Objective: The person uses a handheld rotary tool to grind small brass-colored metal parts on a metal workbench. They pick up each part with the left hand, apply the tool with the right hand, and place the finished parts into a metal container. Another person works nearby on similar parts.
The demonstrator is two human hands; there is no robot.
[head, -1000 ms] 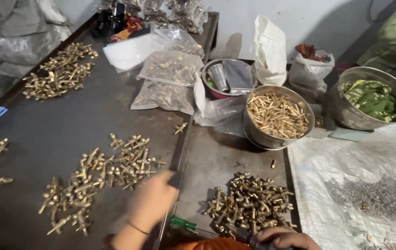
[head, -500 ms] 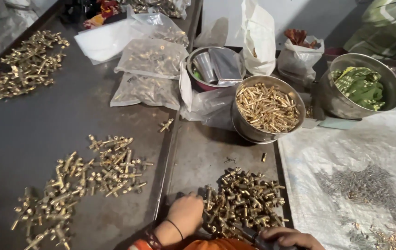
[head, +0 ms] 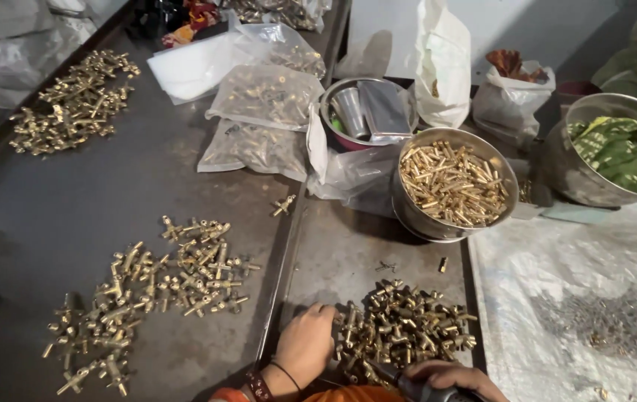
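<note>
Left hand is resting at the near edge of the metal tray, fingers curled together against the left side of a heap of brass fittings, touching the pieces; a dark band is sitting on its wrist. Whether it is pinching one piece, cannot tell. Right hand is showing at the bottom edge, fingers wrapped round a dark tool handle, just below the same heap.

Left of the tray, a spread of brass cross-shaped fittings is lying on the dark table. One loose fitting is lying near the tray's edge.

Further up, a steel bowl of brass pins is standing behind the heap. A second steel bowl with green material is sitting to the right. Clear plastic bags of parts are lying mid-table. Another brass pile is sitting far left. A white woven sheet is covering the right side.
</note>
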